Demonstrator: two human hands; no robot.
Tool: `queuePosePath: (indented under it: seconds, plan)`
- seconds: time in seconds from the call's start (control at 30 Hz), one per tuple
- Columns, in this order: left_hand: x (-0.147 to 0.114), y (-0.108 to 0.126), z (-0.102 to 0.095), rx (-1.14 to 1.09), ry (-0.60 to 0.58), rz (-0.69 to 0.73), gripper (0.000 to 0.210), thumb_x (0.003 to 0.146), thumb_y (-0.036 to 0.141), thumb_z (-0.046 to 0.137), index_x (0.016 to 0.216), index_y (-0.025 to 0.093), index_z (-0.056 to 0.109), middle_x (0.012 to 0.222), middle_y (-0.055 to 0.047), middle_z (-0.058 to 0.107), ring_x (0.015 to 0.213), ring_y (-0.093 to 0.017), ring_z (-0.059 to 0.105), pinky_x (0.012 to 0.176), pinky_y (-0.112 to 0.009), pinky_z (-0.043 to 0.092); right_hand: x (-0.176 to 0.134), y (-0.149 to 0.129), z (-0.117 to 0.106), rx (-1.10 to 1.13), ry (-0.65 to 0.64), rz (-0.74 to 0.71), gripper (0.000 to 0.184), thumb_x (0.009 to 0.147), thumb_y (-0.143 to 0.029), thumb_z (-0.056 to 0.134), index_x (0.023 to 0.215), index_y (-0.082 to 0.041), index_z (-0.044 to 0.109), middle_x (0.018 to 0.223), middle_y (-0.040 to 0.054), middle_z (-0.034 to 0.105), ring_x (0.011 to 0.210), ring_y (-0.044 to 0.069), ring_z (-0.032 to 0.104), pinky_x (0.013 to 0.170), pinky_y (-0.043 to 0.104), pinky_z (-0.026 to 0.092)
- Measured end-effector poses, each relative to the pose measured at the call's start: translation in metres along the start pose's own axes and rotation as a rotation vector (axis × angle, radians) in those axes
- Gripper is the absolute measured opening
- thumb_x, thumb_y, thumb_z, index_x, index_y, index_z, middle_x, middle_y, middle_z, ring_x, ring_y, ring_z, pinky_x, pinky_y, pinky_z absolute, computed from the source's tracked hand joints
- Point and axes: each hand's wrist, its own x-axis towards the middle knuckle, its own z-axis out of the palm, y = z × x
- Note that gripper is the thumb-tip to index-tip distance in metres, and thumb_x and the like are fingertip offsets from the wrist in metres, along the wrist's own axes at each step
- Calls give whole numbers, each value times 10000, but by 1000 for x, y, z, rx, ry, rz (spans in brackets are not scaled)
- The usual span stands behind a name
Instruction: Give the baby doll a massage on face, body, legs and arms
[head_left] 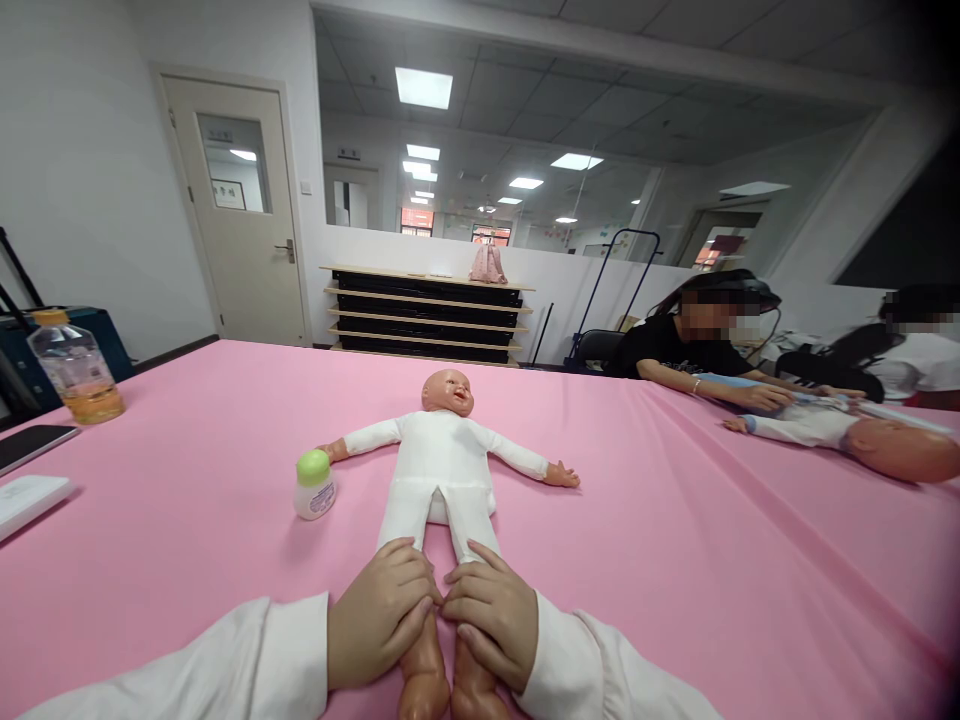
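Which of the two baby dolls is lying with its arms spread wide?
The doll in white at the table's middle, legs held by both hands; the far-right doll lies sideways.

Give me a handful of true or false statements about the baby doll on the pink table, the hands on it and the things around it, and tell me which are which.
1. Both hands rest on the doll's legs. True: the left hand and the right hand each cover one lower leg of the doll.
2. The doll lies face down. False: it lies on its back, face up, arms spread.
3. The small jar with the green lid stands beside one of the doll's arms. True.
4. The small jar lies tipped over. False: it stands upright.
5. The bottle at the table's edge is full. False: only its bottom part holds amber liquid.
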Motion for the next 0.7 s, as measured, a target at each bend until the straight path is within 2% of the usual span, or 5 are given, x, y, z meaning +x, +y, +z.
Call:
queuePosePath:
  seconds: [0.3,0.43,0.5,0.6,0.7]
  plan:
    - [0,3,-1,-16,-31,-31,317,865,200,256,877,190,572,890,-16,568,921,-94,467,1026,-323,278,0,-2,-2,-11,-23,4,303,836,-260,296,965,-210,565,885,-5,619,997,83,495,1129,327,98]
    - [-2,2,-3,-156,71,-113,321,877,254,272,933,195,583,936,-36,566,948,-104,475,987,-314,335,1,-7,-11,-9,-2,95,311,855,-309,335,1088,-252,533,1086,6,562,1153,99,422,1129,372,130]
    - [-1,-3,-6,-268,229,-281,326,881,313,287,999,196,568,1029,-52,546,1007,-117,470,964,-304,371,2,-5,-15,55,182,257,338,872,-331,320,1148,-261,502,1236,24,468,1230,122,361,1112,386,201]
    - [7,-20,-10,-455,505,-630,348,863,375,347,1149,227,480,1209,-43,463,1135,-135,430,1014,-317,359,3,12,-14,274,561,668,388,880,-370,284,1185,-206,459,1320,68,384,1250,143,355,1071,374,314]
    - [20,-48,-12,-686,734,-874,424,831,326,424,1244,240,379,1298,-43,392,1212,-142,388,1074,-328,309,2,45,-4,523,740,1090,436,836,-424,342,1183,-170,418,1297,90,411,1218,165,400,1067,411,329]
